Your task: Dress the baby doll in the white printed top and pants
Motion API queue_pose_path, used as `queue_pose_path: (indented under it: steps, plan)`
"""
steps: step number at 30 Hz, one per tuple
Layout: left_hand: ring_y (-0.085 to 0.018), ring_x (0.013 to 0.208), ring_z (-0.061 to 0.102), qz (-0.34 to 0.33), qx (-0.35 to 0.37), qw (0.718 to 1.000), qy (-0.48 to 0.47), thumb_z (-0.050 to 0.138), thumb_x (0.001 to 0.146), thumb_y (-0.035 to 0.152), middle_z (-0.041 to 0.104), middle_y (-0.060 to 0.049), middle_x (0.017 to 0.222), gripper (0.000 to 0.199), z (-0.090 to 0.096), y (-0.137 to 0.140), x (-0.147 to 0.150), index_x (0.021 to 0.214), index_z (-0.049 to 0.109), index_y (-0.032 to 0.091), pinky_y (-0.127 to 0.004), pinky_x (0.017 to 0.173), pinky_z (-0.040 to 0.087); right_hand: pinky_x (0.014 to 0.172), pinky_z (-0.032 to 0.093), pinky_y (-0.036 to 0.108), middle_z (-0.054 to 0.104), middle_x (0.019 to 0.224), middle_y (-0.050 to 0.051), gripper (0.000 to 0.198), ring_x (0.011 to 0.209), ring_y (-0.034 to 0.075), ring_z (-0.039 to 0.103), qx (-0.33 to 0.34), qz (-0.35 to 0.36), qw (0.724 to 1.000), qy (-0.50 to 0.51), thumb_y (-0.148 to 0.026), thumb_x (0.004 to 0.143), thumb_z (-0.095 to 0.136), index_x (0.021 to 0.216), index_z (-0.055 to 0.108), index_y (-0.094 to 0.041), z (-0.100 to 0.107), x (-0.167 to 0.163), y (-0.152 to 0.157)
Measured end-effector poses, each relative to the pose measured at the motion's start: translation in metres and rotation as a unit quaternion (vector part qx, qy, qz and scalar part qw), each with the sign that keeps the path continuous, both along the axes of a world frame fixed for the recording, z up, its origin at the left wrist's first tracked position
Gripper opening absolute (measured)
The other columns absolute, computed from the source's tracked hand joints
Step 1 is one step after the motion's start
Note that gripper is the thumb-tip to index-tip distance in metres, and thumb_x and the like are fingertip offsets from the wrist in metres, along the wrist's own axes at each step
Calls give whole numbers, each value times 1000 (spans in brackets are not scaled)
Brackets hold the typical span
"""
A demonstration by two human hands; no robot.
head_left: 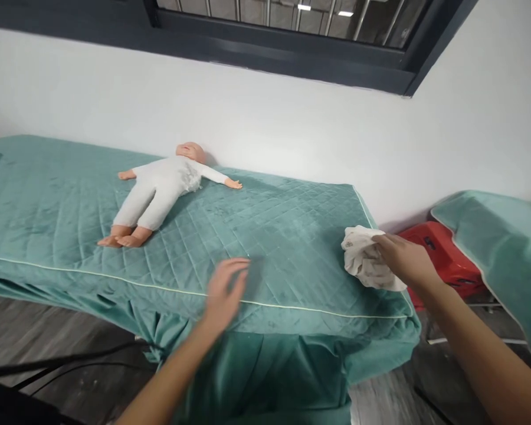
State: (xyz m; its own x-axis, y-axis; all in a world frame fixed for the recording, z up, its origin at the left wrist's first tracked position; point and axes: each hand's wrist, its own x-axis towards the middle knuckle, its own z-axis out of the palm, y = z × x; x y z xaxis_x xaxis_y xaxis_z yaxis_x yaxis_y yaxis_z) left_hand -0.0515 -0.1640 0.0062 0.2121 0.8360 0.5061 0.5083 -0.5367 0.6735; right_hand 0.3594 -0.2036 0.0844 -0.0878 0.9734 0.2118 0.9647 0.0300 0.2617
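Observation:
My right hand (pixel 400 257) grips a crumpled off-white cloth (pixel 365 260) at the near right corner of the green quilted bed cover (pixel 287 230). What kind of cloth it is, I cannot tell; a small dark mark shows near its top. Nothing is in my left hand (pixel 225 289), which hovers by the bed's front edge with thumb and fingers apart. Further back on the left, a baby doll (pixel 159 180) in a white body suit lies on its back, arms spread and head towards the wall. Its chest has a rough, grey-looking patch.
A white wall (pixel 269 124) and a dark-framed window (pixel 283 50) run behind the bed. Right of the bed stand a red plastic stool (pixel 445 260) and another green-covered surface (pixel 504 254). Dark cables (pixel 71 357) cross the lower left, above the grey floor.

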Motion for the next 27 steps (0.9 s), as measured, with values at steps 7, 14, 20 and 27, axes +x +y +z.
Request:
queue_pose_path:
  steps: [7,14,20,27]
  plan:
    - [-28,134,48,-214,-147,957,-131,69,83,52,47,-15,144,69,28,33,172,140,45,21,-44,109,45,78,51,32,74,100,5,26,92,21,68,150,88,965,197,-29,98,44,104,68,-24,55,-49,40]
    - [-25,118,59,-260,-162,924,-230,77,77,44,57,-13,134,70,67,65,189,136,47,21,-38,98,49,88,54,38,72,104,5,26,95,20,67,267,132,883,363,-24,94,43,105,66,-22,92,-110,101]
    - [-20,85,62,-107,-135,958,-231,55,89,29,70,-6,90,18,82,118,167,91,65,16,-32,79,49,112,43,48,54,144,8,47,134,24,51,236,177,848,441,-37,95,52,140,46,-26,67,-125,96]
    - [-17,83,60,-90,-121,948,-282,49,84,22,66,0,83,16,70,143,126,82,64,17,-26,76,46,117,34,58,41,153,21,77,144,37,37,104,-20,904,414,-31,80,65,148,34,-16,-78,-131,38]
